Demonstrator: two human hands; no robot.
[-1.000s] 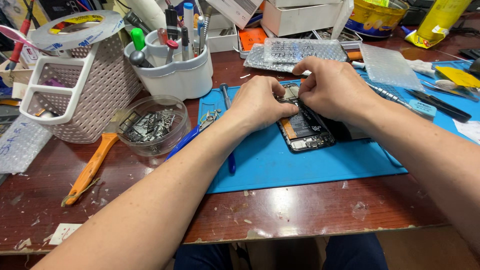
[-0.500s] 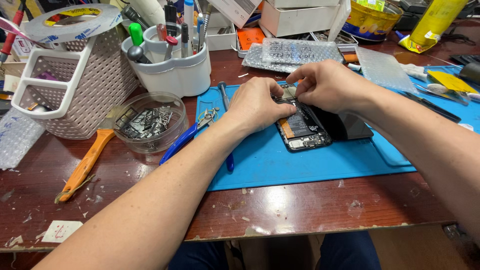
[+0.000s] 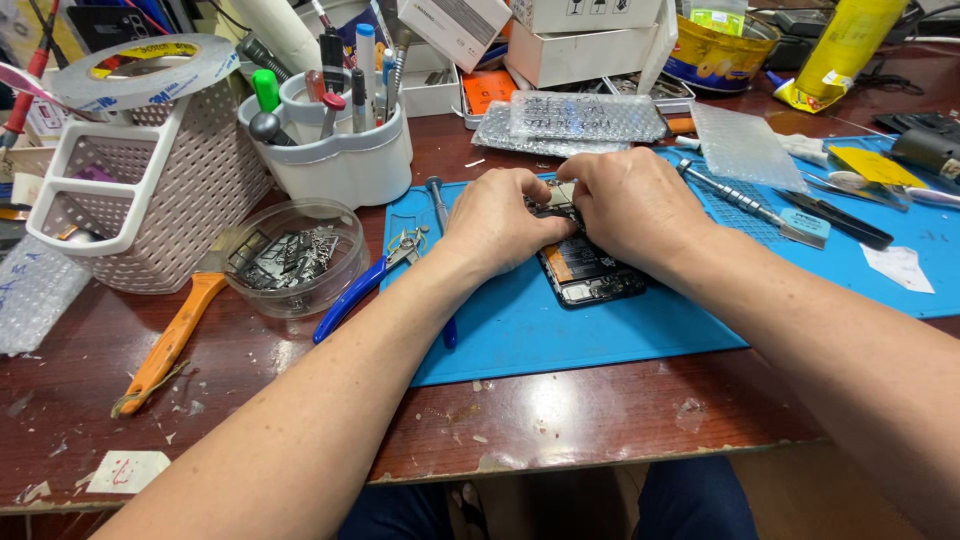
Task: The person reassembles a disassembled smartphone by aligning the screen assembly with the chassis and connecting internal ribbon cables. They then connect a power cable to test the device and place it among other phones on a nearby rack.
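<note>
phone: opened black smartphone, back cover off (image 3: 585, 272), on blue silicone mat (image 3: 560, 330), long axis 11-to-5
left hand (image 3: 503, 222): fingers curled, pressing phone's top
right hand (image 3: 630, 205): pinching small part there; phone at 6 o'clock of both

matt blue rubber mat (image 3: 600, 330), scuffed wooden table (image 3: 560, 420)
</note>
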